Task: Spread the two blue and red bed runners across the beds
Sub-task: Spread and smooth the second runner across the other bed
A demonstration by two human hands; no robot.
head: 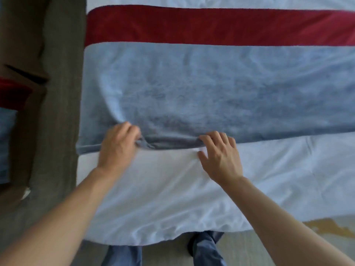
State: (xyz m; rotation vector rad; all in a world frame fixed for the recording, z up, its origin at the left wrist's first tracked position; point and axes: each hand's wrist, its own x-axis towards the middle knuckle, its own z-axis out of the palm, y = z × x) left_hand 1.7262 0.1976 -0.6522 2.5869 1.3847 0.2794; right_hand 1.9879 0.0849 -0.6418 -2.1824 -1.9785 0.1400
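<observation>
- The bed runner point(221, 89) lies flat across a white-sheeted bed point(153, 198), running from the bed's left edge out past the right side of the view; its broad pale-blue band sits nearer the person and its red band point(211, 25) on the far side, with white bedding beyond that.
- Along the runner's near edge, between the two hands, the blue cloth is bunched into a small dark fold — the rest of the band lies smooth with faint creases.
- The left hand point(117, 144) grips that near edge close to the runner's left end; its fingers are curled round the cloth, which wrinkles where they pinch it.
- The right hand point(221, 156) rests a little to the right, knuckles up, fingers slightly spread and bent at the tips on the edge of the fold; the thumb lies on the white sheet. Whether the fingertips truly pinch the cloth I cannot tell.
- Both forearms are bare, reaching in from below.
- Left of the bed runs a grey strip of floor point(57, 112), and at the far left edge shows a second bed's runner point(9, 116), red above blue.
- Below the bed's near edge — legs in blue trousers point(207, 248).
</observation>
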